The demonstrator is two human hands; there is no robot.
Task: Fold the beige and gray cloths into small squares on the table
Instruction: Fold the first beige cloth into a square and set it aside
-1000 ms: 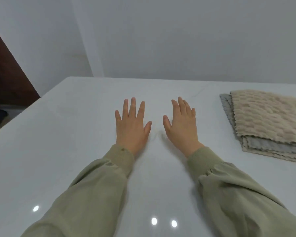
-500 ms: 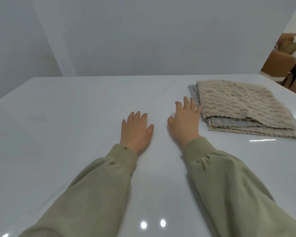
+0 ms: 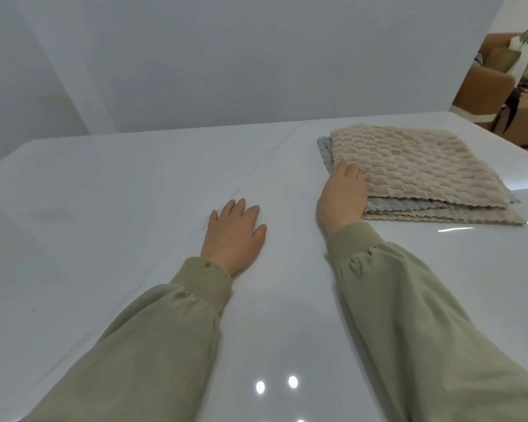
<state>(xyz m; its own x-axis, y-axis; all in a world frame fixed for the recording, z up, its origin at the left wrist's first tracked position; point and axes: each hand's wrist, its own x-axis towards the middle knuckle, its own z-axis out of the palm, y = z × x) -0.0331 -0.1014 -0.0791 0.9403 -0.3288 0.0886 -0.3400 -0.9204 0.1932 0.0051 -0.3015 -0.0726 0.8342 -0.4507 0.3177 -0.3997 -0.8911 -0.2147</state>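
Cloths [image 3: 409, 166] touching right hand [image 3: 342, 199]; left hand [image 3: 235, 233] well apart.

Head-worn view, down onto table [image 3: 110, 190]

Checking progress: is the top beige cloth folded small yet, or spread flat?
Spread flat: the beige cloth lies as one wide sheet, with no fold showing.

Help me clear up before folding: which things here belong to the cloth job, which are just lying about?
Job: beige cloth, gray cloth, table, left hand, right hand at the stack.
Lying about: brown sofa, items on it, beyond the table.
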